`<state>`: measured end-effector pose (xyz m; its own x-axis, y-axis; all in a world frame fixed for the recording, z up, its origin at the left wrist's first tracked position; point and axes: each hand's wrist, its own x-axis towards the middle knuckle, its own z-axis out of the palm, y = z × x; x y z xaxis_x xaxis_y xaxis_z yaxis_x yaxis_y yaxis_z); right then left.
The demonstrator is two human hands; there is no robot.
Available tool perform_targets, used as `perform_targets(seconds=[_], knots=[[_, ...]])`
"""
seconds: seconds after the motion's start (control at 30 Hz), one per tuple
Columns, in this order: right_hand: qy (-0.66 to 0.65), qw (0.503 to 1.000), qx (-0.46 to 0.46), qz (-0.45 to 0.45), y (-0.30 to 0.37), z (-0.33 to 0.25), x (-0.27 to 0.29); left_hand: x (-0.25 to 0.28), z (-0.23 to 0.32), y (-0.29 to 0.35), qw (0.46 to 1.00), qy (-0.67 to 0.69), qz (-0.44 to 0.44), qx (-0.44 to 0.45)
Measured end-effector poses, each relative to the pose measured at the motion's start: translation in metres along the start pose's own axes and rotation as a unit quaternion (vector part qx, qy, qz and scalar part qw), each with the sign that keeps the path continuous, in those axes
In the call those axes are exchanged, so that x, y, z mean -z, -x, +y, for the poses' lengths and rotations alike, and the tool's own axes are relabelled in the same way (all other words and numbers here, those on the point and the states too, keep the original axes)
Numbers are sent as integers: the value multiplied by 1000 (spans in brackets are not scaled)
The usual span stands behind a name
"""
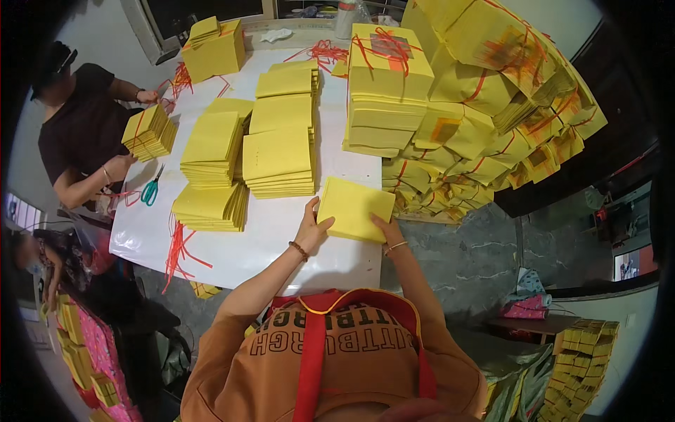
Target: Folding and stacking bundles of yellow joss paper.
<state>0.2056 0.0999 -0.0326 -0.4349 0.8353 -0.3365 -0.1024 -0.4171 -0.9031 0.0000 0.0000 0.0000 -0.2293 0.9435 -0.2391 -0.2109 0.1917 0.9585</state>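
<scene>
Between my two hands is a stack of yellow paper (357, 205), held over the near right edge of the white-covered table (162, 239). My left hand (313, 228) grips its left side, thumb on top. On the right side my right hand (386, 229) closes around the near corner, thumb also on top. Just beyond my left hand stands a row of taller yellow paper stacks (279, 158). Further left lie more yellow stacks (211, 151), with another fanned pile (209, 207) nearer to me.
Tied yellow bundles (485, 112) are heaped high to the right. Red ties (176, 257) hang off the front edge. Teal-handled scissors (150, 190) lie at the left, where a co-worker (84, 126) handles a tied bundle (150, 132). A yellow block (214, 53) stands at the back.
</scene>
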Motion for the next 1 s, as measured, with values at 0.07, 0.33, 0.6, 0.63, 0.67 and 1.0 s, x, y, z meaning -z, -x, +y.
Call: perform_targets(seconds=[0.07, 0.33, 0.6, 0.63, 0.67, 1.0], knots=[[-110, 991, -51, 49, -6, -14, -6, -2, 0, -13, 999, 12, 35, -13], [-42, 997, -53, 28, -67, -42, 13, -18, -9, -82, 984, -69, 131, -98], [125, 984, -53, 112, -112, -41, 9, -33, 17, -92, 975, -141, 172, -13], [127, 985, -33, 114, -110, -43, 7, -32, 14, -95, 975, -141, 172, -15], [128, 985, -14, 117, -110, -44, 4, -30, 10, -97, 982, -91, 163, -32], [0, 996, -10, 93, -119, -38, 4, -66, 75, -28, 915, -303, 107, -244]])
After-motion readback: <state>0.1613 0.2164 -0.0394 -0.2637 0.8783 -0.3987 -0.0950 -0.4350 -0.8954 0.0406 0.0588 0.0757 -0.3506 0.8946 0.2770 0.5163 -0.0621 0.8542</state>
